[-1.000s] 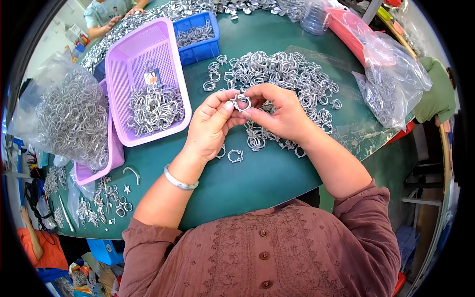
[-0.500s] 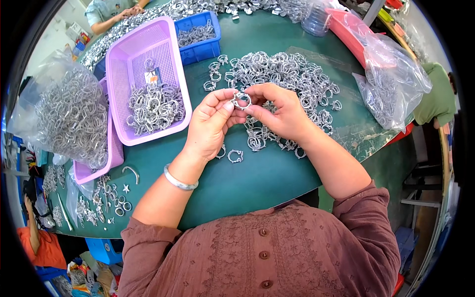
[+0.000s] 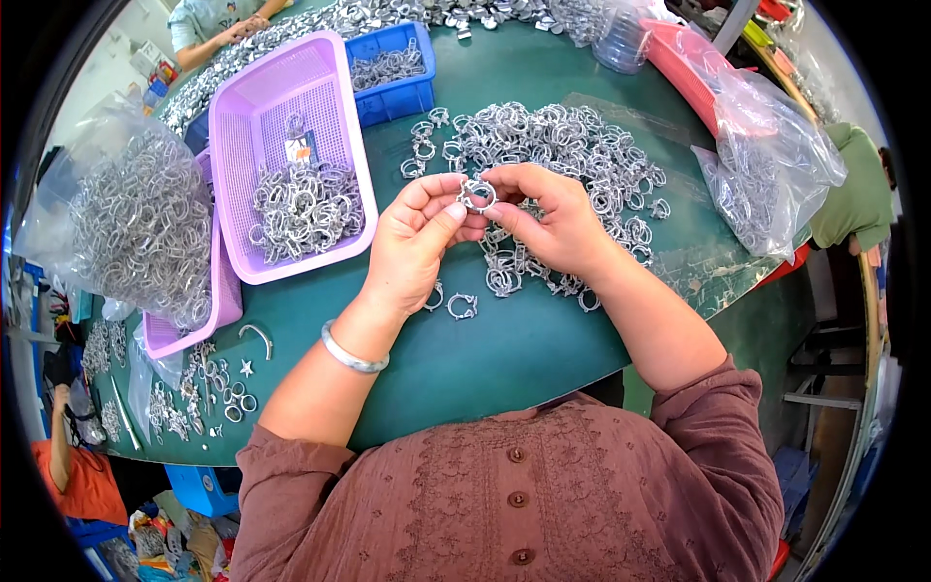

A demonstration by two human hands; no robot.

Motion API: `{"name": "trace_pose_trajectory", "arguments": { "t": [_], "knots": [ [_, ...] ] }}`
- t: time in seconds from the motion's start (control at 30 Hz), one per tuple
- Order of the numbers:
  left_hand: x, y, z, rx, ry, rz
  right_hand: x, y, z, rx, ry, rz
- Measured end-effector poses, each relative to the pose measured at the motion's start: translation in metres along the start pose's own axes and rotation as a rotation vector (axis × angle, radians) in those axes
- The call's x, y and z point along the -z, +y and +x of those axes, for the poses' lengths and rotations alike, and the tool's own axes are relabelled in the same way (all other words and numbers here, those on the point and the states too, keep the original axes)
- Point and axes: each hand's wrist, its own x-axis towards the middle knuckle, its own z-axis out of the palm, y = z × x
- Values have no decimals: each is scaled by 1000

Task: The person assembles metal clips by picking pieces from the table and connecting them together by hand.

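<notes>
Between my two hands is a small silver-grey metal ring (image 3: pixel 478 197), with little projections on its outside. My left hand (image 3: pixel 417 233) pinches its left side between thumb and fingers. On its right side, the thumb and forefinger of my right hand (image 3: pixel 553 218) close on it. Just behind and to the right of my hands lies a heap of similar metal rings (image 3: pixel 553 136). Two loose pieces, one an open ring (image 3: pixel 463 307), rest on the table nearer to me, below my hands.
A lilac basket (image 3: pixel 228 175) partly filled with rings stands left, beside a blue bin (image 3: pixel 402 98). Farther left is a clear bag (image 3: pixel 136 213) of rings; another bag (image 3: pixel 766 184) sits right, by a red basket (image 3: pixel 679 73). Another person's hands (image 3: pixel 242 27) are at the far left.
The ring and my fingertips have shifted very slightly to the right, and the ring is turned a little. My grip on it stays much the same.
</notes>
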Motion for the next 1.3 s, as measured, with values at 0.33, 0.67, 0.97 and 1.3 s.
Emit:
{"name": "trace_pose_trajectory", "arguments": {
  "t": [0.33,0.67,0.97,1.3],
  "knots": [
    [-1,0,-1,-12,33,85,0,-1,0,9,-7,-25],
    [-4,3,-2,39,55,110,4,-5,1,-14,-67,-64],
    [-6,0,-4,-34,69,202,0,-1,1,62,-37,-31],
    [-9,-2,-6,-135,94,279,0,-2,3,98,-39,-37]
  ]
}}
